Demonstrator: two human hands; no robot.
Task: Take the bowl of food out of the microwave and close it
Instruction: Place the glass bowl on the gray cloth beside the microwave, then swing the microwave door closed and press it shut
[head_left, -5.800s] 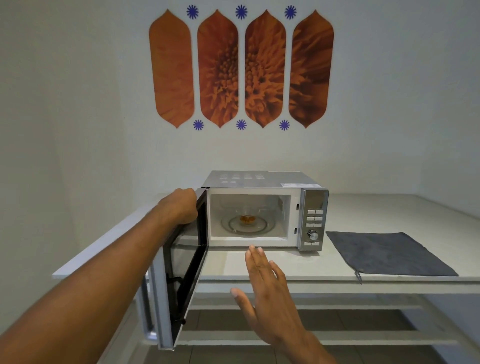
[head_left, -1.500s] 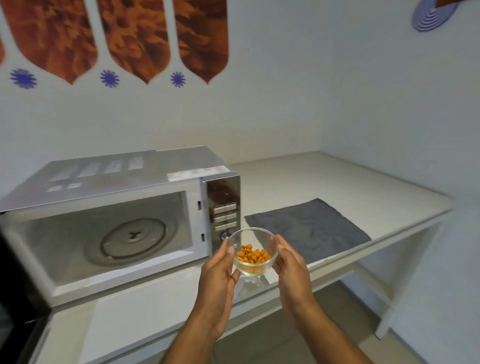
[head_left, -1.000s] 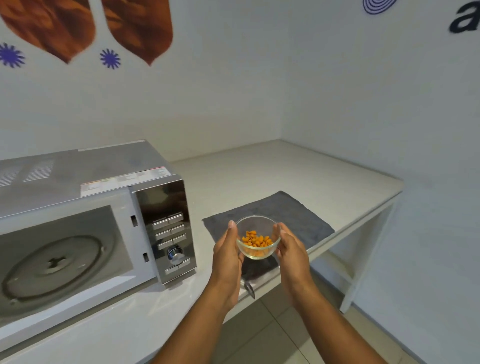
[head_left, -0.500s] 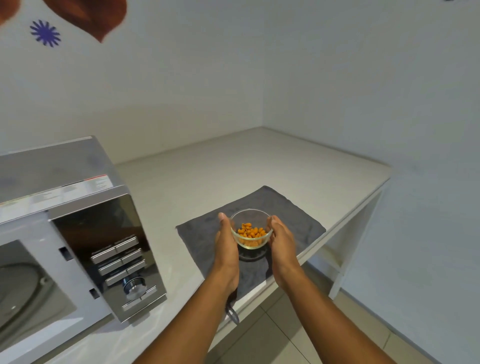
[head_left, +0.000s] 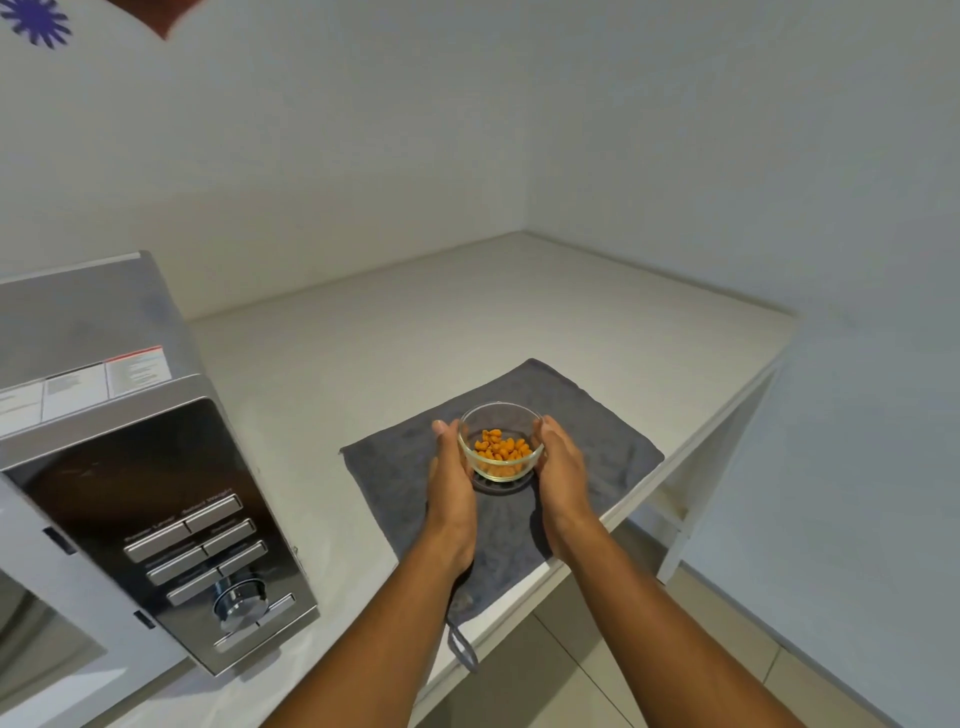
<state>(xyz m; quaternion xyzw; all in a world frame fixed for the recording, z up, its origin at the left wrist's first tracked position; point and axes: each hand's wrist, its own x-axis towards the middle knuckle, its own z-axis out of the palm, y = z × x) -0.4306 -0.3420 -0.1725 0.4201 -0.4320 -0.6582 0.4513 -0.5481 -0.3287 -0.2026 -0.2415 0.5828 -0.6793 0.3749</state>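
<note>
Seen from the head camera, a glass bowl (head_left: 501, 441) of orange food (head_left: 500, 450) sat on, or just above, a grey cloth (head_left: 602, 441) near the front edge of the white table (head_left: 415, 332). Both hands cupped it, the left hand (head_left: 451, 470) and the right hand (head_left: 562, 462) each with its grip pressed against the bowl's sides. Off to the left stood the microwave (head_left: 130, 467), its control panel (head_left: 208, 545) facing the camera.

Both forearms are bare, no sleeves in view; left hand (head_left: 451, 480) and right hand (head_left: 562, 470) wear nothing.
</note>
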